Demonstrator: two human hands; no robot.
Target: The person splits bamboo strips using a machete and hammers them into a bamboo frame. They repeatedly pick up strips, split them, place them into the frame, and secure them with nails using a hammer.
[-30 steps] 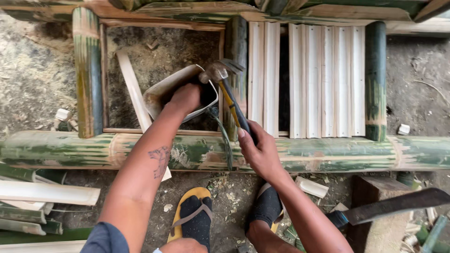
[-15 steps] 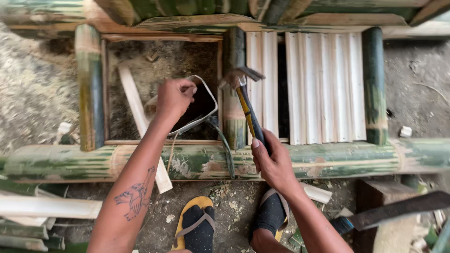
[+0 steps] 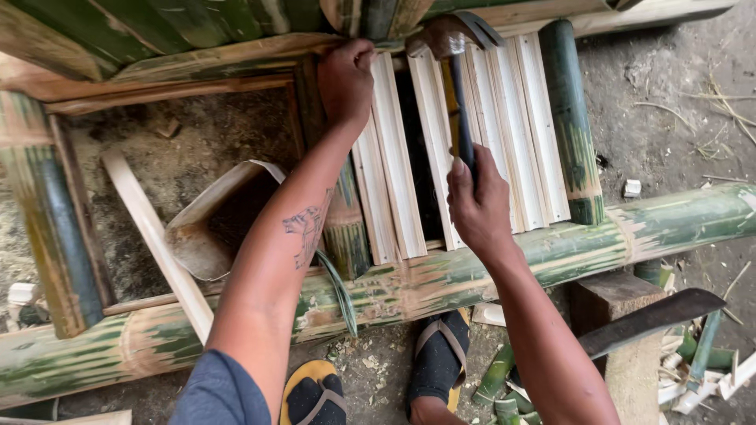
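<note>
My right hand [image 3: 476, 201] grips the handle of a claw hammer [image 3: 455, 47], whose metal head is up at the far end of the pale split bamboo slats [image 3: 504, 134]. My left hand [image 3: 346, 75] is closed at the top end of one slat [image 3: 390, 157], next to the green crosspiece of the bamboo frame. The slats lie side by side between two green bamboo poles, with a dark gap between them under the hammer handle. Whether the left hand pinches something small I cannot tell.
A thick green bamboo pole [image 3: 646, 228] runs across in front of me. A cut container [image 3: 216, 216] sits on the ground inside the frame by a loose slat [image 3: 153, 236]. A machete [image 3: 654, 319] lies on a wooden block at the right. My sandalled feet [image 3: 437, 362] stand below.
My left hand left the container and moved up and right to the top of the slats. The hammer rose with my right hand towards the slats' far end. The view shifted right.
</note>
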